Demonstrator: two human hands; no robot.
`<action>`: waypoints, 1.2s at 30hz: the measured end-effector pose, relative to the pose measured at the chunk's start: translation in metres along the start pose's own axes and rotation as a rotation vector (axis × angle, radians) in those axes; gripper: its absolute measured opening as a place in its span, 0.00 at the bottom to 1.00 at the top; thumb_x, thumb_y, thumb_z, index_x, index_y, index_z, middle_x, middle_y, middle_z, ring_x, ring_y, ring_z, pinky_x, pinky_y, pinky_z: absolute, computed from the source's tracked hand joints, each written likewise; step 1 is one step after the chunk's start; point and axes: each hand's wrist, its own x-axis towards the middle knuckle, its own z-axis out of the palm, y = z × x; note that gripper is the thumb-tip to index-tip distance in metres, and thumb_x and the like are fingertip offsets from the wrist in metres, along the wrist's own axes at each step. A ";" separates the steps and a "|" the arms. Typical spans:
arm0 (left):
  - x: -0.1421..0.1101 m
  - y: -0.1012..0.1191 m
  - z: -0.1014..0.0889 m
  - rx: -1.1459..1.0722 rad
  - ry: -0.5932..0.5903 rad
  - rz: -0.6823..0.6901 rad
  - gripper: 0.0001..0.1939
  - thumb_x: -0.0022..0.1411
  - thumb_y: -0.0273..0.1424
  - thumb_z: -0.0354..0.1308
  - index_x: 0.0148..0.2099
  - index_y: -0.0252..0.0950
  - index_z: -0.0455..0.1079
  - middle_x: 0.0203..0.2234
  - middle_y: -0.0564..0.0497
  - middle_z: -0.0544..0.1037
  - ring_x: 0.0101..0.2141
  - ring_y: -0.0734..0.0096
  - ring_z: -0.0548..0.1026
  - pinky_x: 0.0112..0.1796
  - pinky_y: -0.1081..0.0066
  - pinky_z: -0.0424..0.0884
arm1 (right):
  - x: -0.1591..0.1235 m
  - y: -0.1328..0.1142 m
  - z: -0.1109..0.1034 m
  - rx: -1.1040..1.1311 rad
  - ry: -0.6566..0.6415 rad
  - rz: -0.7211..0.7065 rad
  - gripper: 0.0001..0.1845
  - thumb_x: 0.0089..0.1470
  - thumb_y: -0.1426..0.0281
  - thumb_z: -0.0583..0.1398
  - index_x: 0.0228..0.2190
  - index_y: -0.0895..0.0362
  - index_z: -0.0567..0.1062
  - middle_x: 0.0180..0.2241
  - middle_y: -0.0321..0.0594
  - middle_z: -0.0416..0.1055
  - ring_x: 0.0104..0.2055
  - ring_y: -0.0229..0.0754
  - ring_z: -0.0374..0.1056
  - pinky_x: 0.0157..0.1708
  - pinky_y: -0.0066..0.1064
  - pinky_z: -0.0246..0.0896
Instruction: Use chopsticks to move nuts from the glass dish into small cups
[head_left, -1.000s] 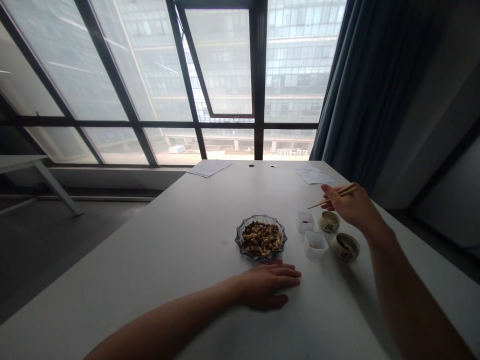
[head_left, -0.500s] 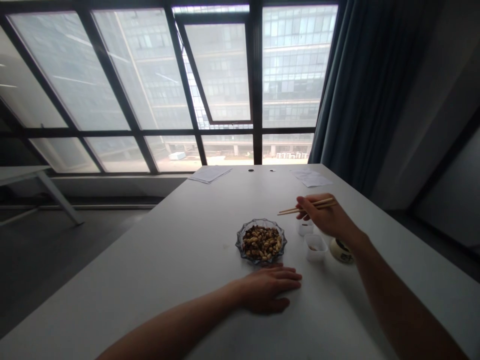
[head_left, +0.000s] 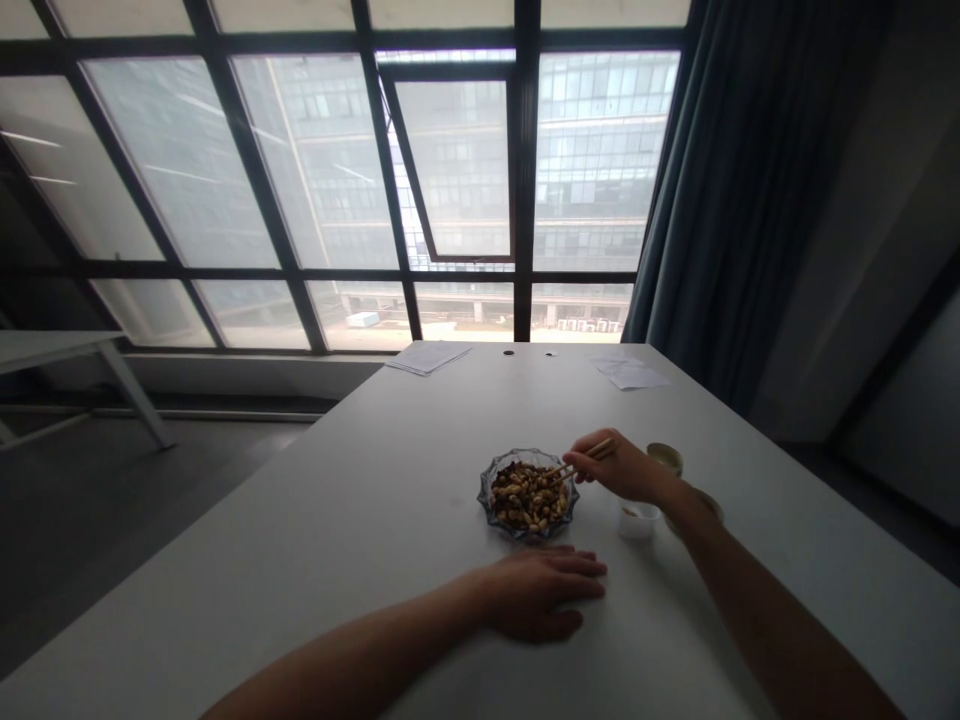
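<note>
A clear, scallop-edged glass bowl (head_left: 489, 515) stands on the white table, filled with brown and tan nuts or seeds (head_left: 529, 495). My right hand (head_left: 611, 465) grips a pair of wooden chopsticks (head_left: 598, 450), whose tips reach the right side of the heap in the bowl. Just in front of the bowl, my left hand (head_left: 544, 595) lies flat on the table, fingers spread, holding nothing. Beneath my right wrist is a small white plastic cup (head_left: 637, 522) with a little brown matter inside. My right hand and forearm partly hide what stands behind them.
A round greenish-yellow container (head_left: 665, 458) stands beyond my right wrist, and another (head_left: 709, 508) is mostly covered by my forearm. Papers lie at the far left (head_left: 427, 357) and far right (head_left: 630, 372) of the table (head_left: 360, 500). Windows and a dark curtain (head_left: 739, 200) stand behind.
My right hand has moved down and left, bringing the chopstick tips from above the table into the bowl's contents. My left hand stays flat in place. The view has tilted up slightly.
</note>
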 end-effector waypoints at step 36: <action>-0.003 0.004 0.006 -0.160 -0.043 0.116 0.32 0.72 0.46 0.59 0.72 0.41 0.62 0.69 0.45 0.63 0.68 0.54 0.60 0.68 0.59 0.46 | 0.002 -0.001 0.012 0.034 -0.052 -0.064 0.21 0.59 0.53 0.64 0.28 0.59 0.82 0.26 0.43 0.81 0.28 0.44 0.76 0.29 0.30 0.68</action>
